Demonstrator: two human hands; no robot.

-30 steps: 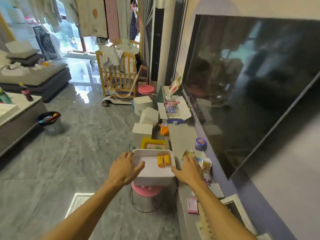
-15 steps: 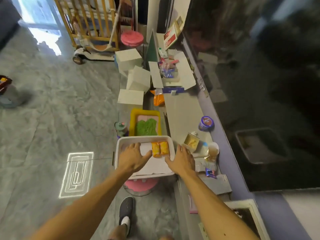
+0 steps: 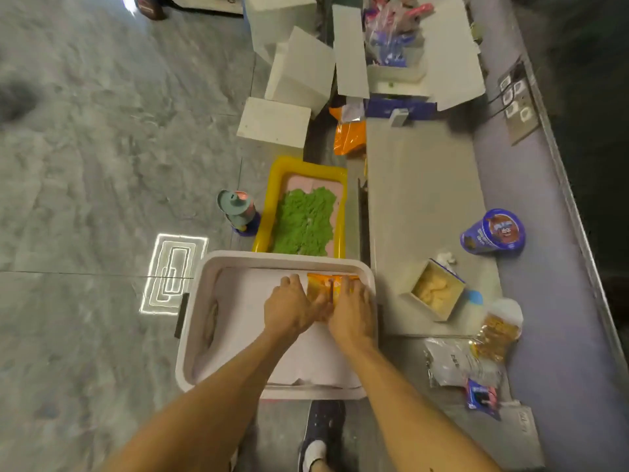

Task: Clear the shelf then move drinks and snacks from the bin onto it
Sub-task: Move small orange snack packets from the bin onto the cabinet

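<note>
A white bin (image 3: 204,335) stands beside the low shelf (image 3: 418,185), lined with pale paper. Two orange snack packets (image 3: 323,284) lie side by side at its far right. Both hands are inside the bin on them. My left hand (image 3: 289,308) grips the left packet, its thumb across it. My right hand (image 3: 352,311) covers the right packet, fingers curled over its far end. On the shelf stand a blue snack cup (image 3: 493,233), an open box of pale snacks (image 3: 437,291), a bag of golden snacks (image 3: 497,330), a silver pouch (image 3: 449,364) and a small blue packet (image 3: 483,400).
A yellow tray of green sand (image 3: 306,216) and a small bottle (image 3: 238,209) sit on the floor just beyond the bin. White boxes (image 3: 275,124), an orange bag (image 3: 347,134) and an open carton (image 3: 408,46) lie farther off. My shoe (image 3: 323,434) is under the bin's near edge.
Both hands left the bin's rim and came together on the orange packets inside it. The view tilted further down and moved closer to the bin.
</note>
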